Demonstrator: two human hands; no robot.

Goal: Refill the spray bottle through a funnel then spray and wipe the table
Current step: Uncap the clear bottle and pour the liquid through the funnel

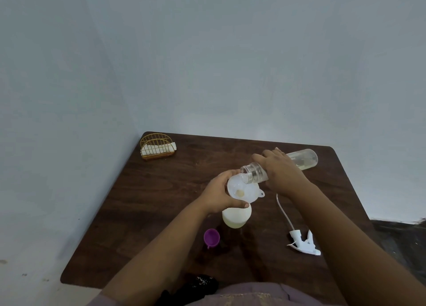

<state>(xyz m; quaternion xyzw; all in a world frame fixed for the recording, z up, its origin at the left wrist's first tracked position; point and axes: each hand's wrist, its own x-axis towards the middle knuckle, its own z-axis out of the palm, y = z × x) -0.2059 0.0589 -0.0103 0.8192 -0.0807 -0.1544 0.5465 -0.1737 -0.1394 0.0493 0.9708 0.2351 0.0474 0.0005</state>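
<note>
Our left hand [221,194] wraps its fingers around the rim of the white funnel [242,190], pinning it upright in the neck of the white spray bottle [236,218], which stands mid-desk. Nearer us lie a purple cap [211,237] and, to the right, the detached trigger sprayer [304,242] with its dip tube. Just beyond the funnel, our right hand [280,170] is clamped round the clear refill bottle [302,159], tipped so its open mouth sits over the funnel bowl. We should pour slowly, keep the mouth inside the rim, and watch the funnel drain. At the desk's [161,202] far corner waits the wire napkin holder [158,146].
</note>
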